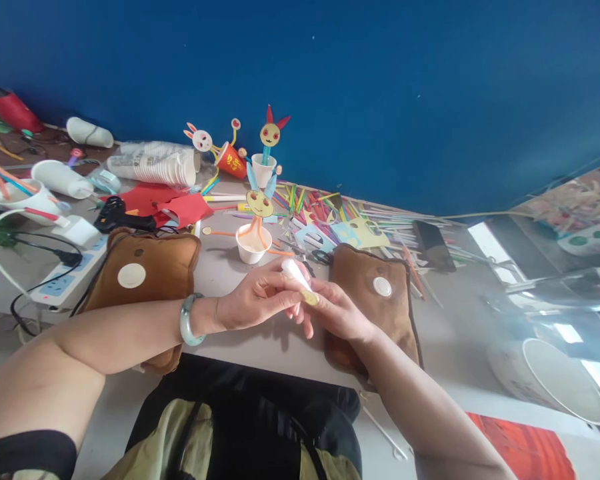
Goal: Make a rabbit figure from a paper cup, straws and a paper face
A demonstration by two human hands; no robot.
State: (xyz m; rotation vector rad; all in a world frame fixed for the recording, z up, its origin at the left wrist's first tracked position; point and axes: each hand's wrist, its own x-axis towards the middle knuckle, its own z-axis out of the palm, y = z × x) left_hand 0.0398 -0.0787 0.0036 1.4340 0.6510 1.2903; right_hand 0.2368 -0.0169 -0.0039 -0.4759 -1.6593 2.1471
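Observation:
Both of my hands meet above the middle of the table. My left hand, with a bangle at the wrist, has its fingers closed around a white tube that looks like a glue stick. The tube's lower end meets a small yellow disc. My right hand pinches this disc, its thumb lying at the edge. Fingers partly hide where tube and disc touch. Just beyond my hands stands a white paper cup figure with a yellow face, blue ears and orange arms.
Brown plush cushions lie left and right. Behind are more cup figures, a sleeve of paper cups, red paper and scattered coloured sticks. A power strip, black glue gun and phone lie around.

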